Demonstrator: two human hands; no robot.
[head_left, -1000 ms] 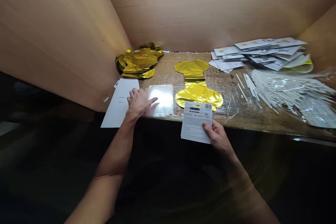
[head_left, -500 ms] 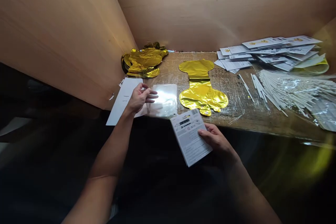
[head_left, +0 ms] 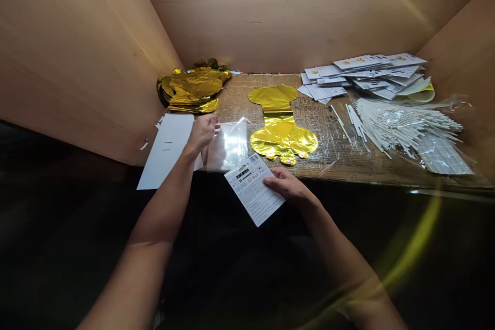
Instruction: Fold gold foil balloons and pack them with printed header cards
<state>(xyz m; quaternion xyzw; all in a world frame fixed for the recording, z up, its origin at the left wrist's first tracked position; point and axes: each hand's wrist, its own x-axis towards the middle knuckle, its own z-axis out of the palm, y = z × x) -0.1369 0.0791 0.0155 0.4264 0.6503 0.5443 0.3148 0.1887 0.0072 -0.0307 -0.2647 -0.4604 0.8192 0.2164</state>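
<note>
My left hand (head_left: 202, 132) grips the near edge of a clear plastic sleeve (head_left: 230, 147), whose far corner lifts off the table. Beside that hand lies a white paper sheet (head_left: 165, 149), partly under the sleeve. My right hand (head_left: 286, 186) holds a white printed card (head_left: 250, 189) with barcode and warning symbols, tilted just past the table's front edge. Above the card, a flat gold foil balloon (head_left: 280, 129) lies on the wooden table (head_left: 247, 95), its lower end near my right fingers.
A pile of gold foil balloons (head_left: 191, 90) lies against the left wall. Printed cards (head_left: 359, 77) are scattered at the back right, above a bundle of white sticks (head_left: 402, 126) on plastic wrap. Wooden panels enclose the table on three sides.
My left fingers have closed from spread on the sleeve's edge. My right hand has carried the card left and turned it. The whole scene has shifted left in view.
</note>
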